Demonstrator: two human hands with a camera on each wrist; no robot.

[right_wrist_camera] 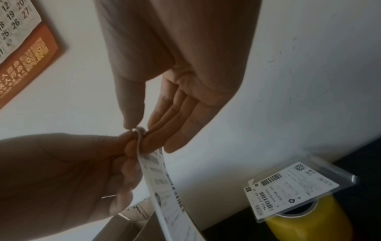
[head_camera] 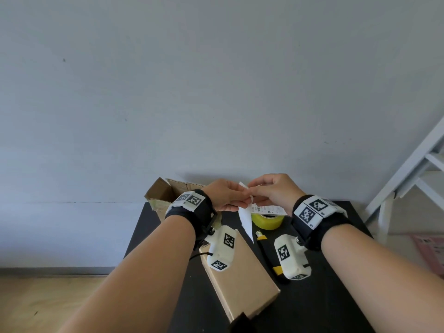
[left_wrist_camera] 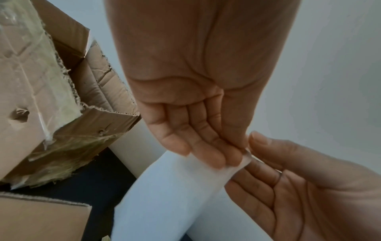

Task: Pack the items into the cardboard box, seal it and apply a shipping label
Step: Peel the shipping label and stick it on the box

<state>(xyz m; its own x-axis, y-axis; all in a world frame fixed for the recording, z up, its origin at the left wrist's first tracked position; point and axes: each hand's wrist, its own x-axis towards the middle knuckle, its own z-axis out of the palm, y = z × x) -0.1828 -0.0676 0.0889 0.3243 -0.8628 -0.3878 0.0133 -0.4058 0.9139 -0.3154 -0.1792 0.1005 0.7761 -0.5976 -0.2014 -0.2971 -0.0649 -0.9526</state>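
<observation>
Both hands are raised over the black table [head_camera: 324,296] and pinch the top corner of a white shipping label [head_camera: 246,217]. My left hand [head_camera: 236,195] grips that corner from the left, and my right hand [head_camera: 255,191] pinches it from the right. The label [left_wrist_camera: 175,187] hangs down with its blank side toward the left wrist view; its printed side [right_wrist_camera: 164,187] shows in the right wrist view. A shut brown cardboard box [head_camera: 242,272] lies on the table under my left wrist. My left hand's fingers [left_wrist_camera: 214,156] lie along the label's edge, against the right hand's fingers [right_wrist_camera: 156,130].
A torn, open cardboard box [head_camera: 163,191] with old tape stands at the back left. A yellow tape roll [head_camera: 266,221] sits behind the label, with a second printed label in a clear sleeve [right_wrist_camera: 292,187] on top. A black and yellow cutter [head_camera: 266,246] lies beside the shut box. White shelving [head_camera: 413,169] stands to the right.
</observation>
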